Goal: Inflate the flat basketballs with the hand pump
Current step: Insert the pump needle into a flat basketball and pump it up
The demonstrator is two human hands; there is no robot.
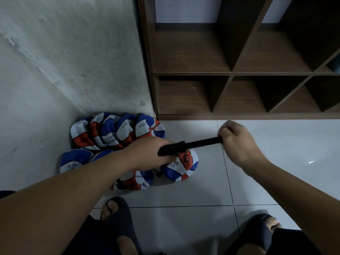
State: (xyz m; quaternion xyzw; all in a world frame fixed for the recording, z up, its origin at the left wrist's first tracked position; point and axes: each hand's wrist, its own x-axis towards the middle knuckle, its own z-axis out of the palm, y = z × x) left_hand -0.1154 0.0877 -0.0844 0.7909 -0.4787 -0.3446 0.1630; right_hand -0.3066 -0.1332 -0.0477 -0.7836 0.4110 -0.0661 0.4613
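Both hands hold a black hand pump (190, 145) level above a heap of flat basketballs (114, 134).

The left hand (149, 153) curls round the pump's barrel end, and the right hand (237, 139) grips the handle end, fingers closed; both arms reach forward, bare. Under the pump lies 1 red, white and blue basketball (182, 167), at the right edge of the heap against the wall (64, 61). Just behind stands a brown cubby shelf (239, 74) on the tiled floor (276, 172); 2 dark slippers (117, 218) show below.

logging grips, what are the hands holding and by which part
Both hold the black hand pump: left hand grips its barrel end, right hand its handle end.
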